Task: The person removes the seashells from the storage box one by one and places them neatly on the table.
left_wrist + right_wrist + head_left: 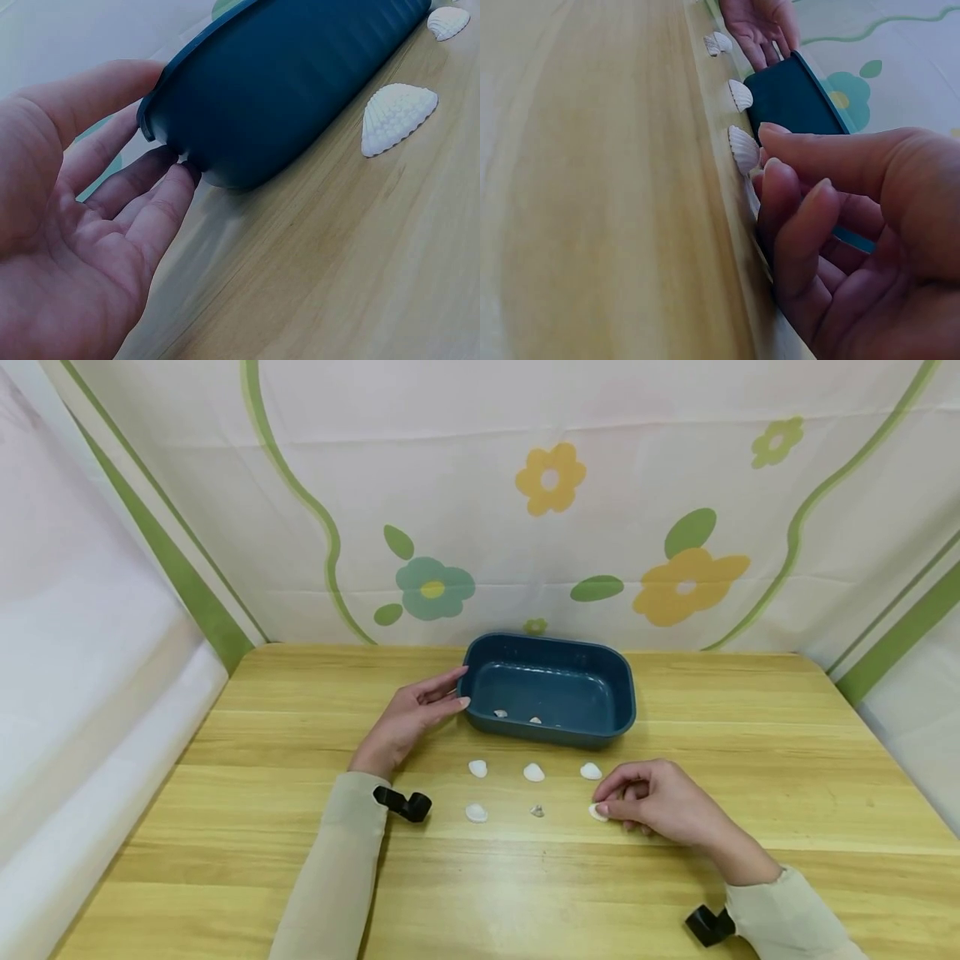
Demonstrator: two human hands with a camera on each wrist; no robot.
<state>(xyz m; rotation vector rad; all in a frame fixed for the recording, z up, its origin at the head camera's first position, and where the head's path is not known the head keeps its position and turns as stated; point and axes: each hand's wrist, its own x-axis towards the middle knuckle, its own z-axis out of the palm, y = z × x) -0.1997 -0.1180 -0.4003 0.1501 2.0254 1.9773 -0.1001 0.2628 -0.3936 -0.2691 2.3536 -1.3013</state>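
Observation:
My left hand [408, 718] rests at the left end of a dark blue plastic basin [551, 735], its thumb and fingertips touching the rim and outer wall. Between thumb and fingers, my right hand [663, 802] pinches a white seashell [597, 812] low over the table, partly covered by the fingertips. Just behind that hand lies another white shell [590, 771]. More white shells, such as a ribbed fan-shaped shell [397, 116], lie in front of the basin in two rows. The front row also has a small greyish shell [537, 811] in its middle.
Inside the basin, two small shells [500, 714] lie along the front wall. The wooden table [480, 893] ends at the back against a flower-printed cloth [487, 510]. White cloth sides [90, 677] flank the table. Each wrist bears a black camera mount [408, 804].

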